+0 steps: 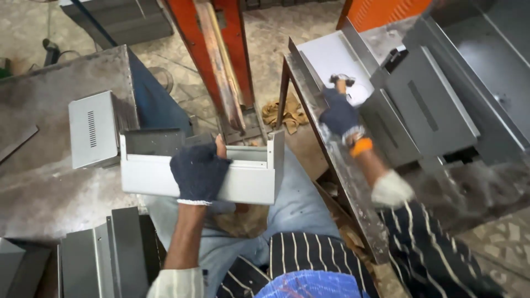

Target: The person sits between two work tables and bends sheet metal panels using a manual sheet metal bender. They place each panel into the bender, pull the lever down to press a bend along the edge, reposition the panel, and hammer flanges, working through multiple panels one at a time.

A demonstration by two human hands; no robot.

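My left hand [199, 171], in a dark knit glove, grips the front wall of a grey sheet-metal tray [251, 179] with bent-up ends, held over my lap. My right hand [339, 115], also in a dark glove with an orange cuff, is stretched out over the metal bench [353, 187] on the right and is closed around a small tool with a wooden handle [342, 81]. The tool's head is blurred.
A grey vented metal box [91, 129] sits on the worn steel table [44, 182] at left. Folded grey metal panels [425, 110] lie on the right bench, and more stand at lower left [99, 259]. An orange frame [212, 49] rises ahead, rags on the floor [284, 113].
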